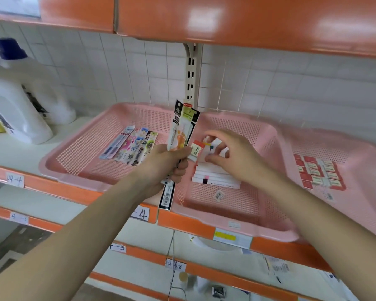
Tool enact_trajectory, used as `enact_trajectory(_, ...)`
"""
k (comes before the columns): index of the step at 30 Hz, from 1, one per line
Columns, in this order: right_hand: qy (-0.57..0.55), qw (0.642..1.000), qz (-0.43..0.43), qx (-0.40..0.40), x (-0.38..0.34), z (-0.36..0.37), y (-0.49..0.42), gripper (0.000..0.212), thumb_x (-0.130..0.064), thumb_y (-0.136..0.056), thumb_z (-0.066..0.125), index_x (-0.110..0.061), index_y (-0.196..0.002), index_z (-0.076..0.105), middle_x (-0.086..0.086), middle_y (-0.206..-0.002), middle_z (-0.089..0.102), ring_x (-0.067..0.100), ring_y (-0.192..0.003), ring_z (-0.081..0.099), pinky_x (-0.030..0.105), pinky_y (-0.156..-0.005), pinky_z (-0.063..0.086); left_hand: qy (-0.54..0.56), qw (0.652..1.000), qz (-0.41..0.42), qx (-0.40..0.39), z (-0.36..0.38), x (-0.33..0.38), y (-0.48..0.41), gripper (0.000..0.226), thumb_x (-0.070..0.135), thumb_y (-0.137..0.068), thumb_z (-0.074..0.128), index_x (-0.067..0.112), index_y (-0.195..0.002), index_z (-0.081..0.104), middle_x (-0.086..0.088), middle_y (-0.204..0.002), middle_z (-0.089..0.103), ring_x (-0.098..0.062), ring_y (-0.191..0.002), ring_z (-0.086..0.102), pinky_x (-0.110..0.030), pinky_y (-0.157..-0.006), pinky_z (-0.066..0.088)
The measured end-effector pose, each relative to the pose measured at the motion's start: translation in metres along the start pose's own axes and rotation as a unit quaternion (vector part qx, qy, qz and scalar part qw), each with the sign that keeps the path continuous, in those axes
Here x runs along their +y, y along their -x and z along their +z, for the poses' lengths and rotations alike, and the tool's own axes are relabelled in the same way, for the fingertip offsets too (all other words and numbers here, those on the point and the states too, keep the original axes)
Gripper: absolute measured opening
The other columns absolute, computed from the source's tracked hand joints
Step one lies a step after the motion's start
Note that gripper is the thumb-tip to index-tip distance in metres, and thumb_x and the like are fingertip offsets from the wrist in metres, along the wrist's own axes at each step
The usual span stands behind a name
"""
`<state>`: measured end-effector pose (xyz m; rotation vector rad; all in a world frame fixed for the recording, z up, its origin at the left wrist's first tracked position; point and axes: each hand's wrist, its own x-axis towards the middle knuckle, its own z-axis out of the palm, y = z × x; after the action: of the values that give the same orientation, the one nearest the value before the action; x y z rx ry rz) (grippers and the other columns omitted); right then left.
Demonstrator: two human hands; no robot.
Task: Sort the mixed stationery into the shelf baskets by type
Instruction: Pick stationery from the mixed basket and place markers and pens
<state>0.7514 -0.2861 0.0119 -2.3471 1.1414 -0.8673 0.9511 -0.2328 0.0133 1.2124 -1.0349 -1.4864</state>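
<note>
Three pink mesh baskets stand in a row. The middle basket [269, 132] holds a flat stack of white boxes [215, 178] with coloured end marks. Above that stack the right hand [232, 155] pinches one small white box [213, 146], with a red-and-white pack [197, 149] touching its left side. At the middle basket's left rim the left hand [172, 164] grips a bundle of long packets [182, 127] upright. The left basket [78, 153] holds packaged pens [128, 146] side by side. The right basket [360, 153] holds red-and-white packs [319, 172] in rows.

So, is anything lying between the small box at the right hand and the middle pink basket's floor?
Yes. Stacked flat white boxes lie on the pink mesh basket floor, below the small red-and-white box.
</note>
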Motion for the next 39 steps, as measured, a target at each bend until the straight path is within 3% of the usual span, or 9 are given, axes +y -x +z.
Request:
enact_trajectory(5,0.038,0.999,-0.038,0.006,-0.008,-0.020,0.014,0.042,-0.016,-0.084,0.076,-0.024,-0.124,0.066,-0.010,-0.114,0.061,0.007,-0.085,0.060,0.007,-0.072,0.039,-0.034,0.998,-0.011,-0.048,0.022,0.008,-0.013,0.029,0.016,-0.098,0.061,0.015,-0.071,0.050,0.002,-0.052,0.041,-0.009,-0.043,0.030,-0.018,-0.036,0.025)
enact_trajectory(8,0.060,0.998,-0.009,0.017,0.000,-0.037,0.036,0.037,-0.020,-0.087,0.073,-0.021,-0.123,0.068,-0.012,-0.110,0.056,0.010,-0.085,0.058,0.024,-0.084,0.047,-0.063,0.994,-0.019,-0.089,0.045,0.007,-0.021,0.022,0.018,-0.099,0.061,0.012,-0.079,0.055,0.005,-0.051,0.041,-0.007,-0.043,0.031,-0.017,-0.037,0.025)
enact_trajectory(13,0.173,0.985,0.010,0.006,0.016,-0.073,0.077,0.038,-0.026,-0.091,0.068,-0.022,-0.129,0.065,-0.007,-0.117,0.053,0.006,-0.085,0.055,0.045,-0.073,0.052,-0.072,0.986,-0.030,-0.151,0.094,-0.003,-0.029,0.016,0.018,-0.099,0.061,0.009,-0.087,0.057,0.005,-0.052,0.043,-0.006,-0.044,0.032,-0.017,-0.038,0.025)
enact_trajectory(20,0.170,0.982,0.085,0.012,0.040,-0.120,0.123,0.035,-0.021,-0.087,0.072,-0.023,-0.122,0.067,-0.009,-0.104,0.051,0.012,-0.080,0.055,0.040,-0.074,0.050,-0.077,0.976,-0.027,-0.204,0.165,-0.014,-0.030,0.017,0.018,-0.100,0.059,0.009,-0.085,0.057,0.004,-0.052,0.045,-0.007,-0.044,0.034,-0.017,-0.038,0.026)
enact_trajectory(24,0.175,0.972,0.154,0.041,0.067,-0.143,0.138,0.040,-0.027,-0.081,0.078,-0.025,-0.120,0.070,-0.008,-0.093,0.052,0.003,-0.077,0.050,0.033,-0.076,0.047,-0.092,0.979,-0.031,-0.178,0.194,-0.006,-0.031,0.029,0.042,-0.100,0.056,0.015,-0.089,0.055,0.002,-0.056,0.046,-0.010,-0.046,0.033,-0.019,-0.038,0.026)
enact_trajectory(27,0.198,0.954,0.220,0.050,0.093,-0.156,0.148,0.039,-0.026,-0.081,0.079,-0.023,-0.120,0.071,-0.008,-0.087,0.054,0.016,-0.080,0.055,0.034,-0.077,0.046,-0.048,0.986,-0.042,-0.156,0.207,-0.002,-0.036,0.038,0.057,-0.098,0.047,0.020,-0.099,0.053,-0.001,-0.059,0.047,-0.012,-0.046,0.037,-0.020,-0.038,0.028)
enact_trajectory(30,0.236,0.916,0.323,0.030,0.115,-0.158,0.157,0.033,-0.029,-0.082,0.077,-0.025,-0.115,0.073,0.001,-0.096,0.069,0.025,-0.094,0.063,0.024,-0.075,0.040,-0.005,0.989,-0.054,-0.135,0.216,-0.004,-0.038,0.028,0.041,-0.104,0.041,0.016,-0.096,0.050,-0.004,-0.054,0.048,-0.013,-0.043,0.037,-0.020,-0.038,0.025)
enact_trajectory(33,0.269,0.874,0.403,-0.032,0.132,-0.152,0.160,0.031,-0.032,-0.086,0.072,-0.026,-0.116,0.072,0.005,-0.111,0.070,0.026,-0.100,0.064,0.026,-0.086,0.049,0.018,0.989,-0.057,-0.137,0.220,-0.010,-0.040,0.027,0.025,-0.104,0.032,0.013,-0.083,0.044,-0.006,-0.052,0.048,-0.014,-0.042,0.035,-0.019,-0.038,0.021)
enact_trajectory(39,0.317,0.848,0.417,-0.087,0.145,-0.143,0.146,0.024,-0.029,-0.089,0.065,-0.022,-0.111,0.071,0.007,-0.109,0.067,0.024,-0.089,0.062,0.030,-0.085,0.053,0.004,0.982,-0.071,-0.176,0.217,-0.018,-0.042,0.027,0.027,-0.103,0.030,0.012,-0.082,0.041,-0.006,-0.057,0.048,-0.015,-0.046,0.036,-0.023,-0.037,0.026)
